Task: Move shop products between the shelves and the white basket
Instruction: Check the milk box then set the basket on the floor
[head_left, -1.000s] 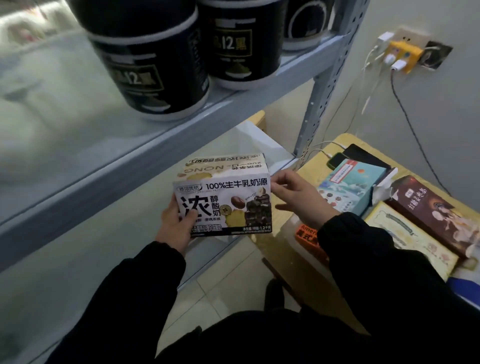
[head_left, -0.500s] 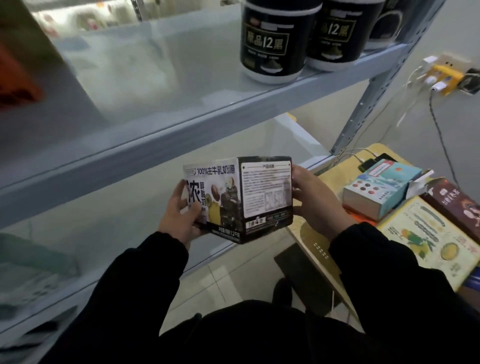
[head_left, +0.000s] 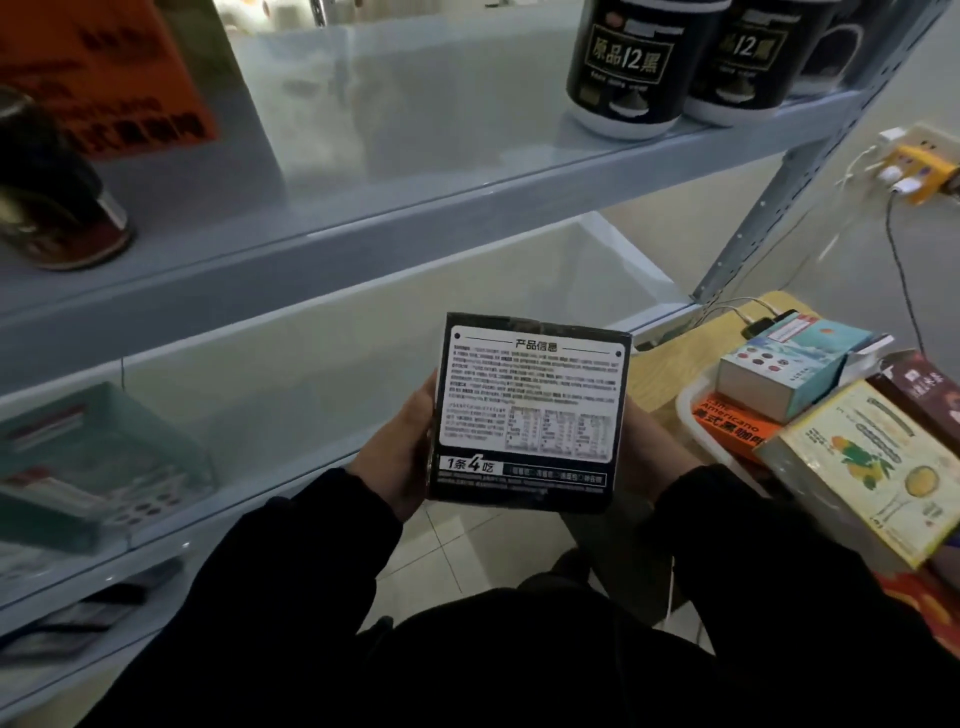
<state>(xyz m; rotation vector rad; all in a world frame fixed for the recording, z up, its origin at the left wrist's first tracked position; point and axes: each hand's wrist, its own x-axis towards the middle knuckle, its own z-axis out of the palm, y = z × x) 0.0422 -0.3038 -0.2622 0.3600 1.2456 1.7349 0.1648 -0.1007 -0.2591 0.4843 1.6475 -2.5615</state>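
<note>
Both the left hand (head_left: 400, 462) and right hand (head_left: 650, 448) clamp a glossy black cardboard box (head_left: 530, 410), fingers curled behind it; round tubs (head_left: 628, 67) at one o'clock, white basket (head_left: 687, 402) at three.

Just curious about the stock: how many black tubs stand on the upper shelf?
3. On the upper shelf: the left tub, the middle tub close beside it, and the right tub, partly hidden behind the middle one. More may be out of view.
</note>
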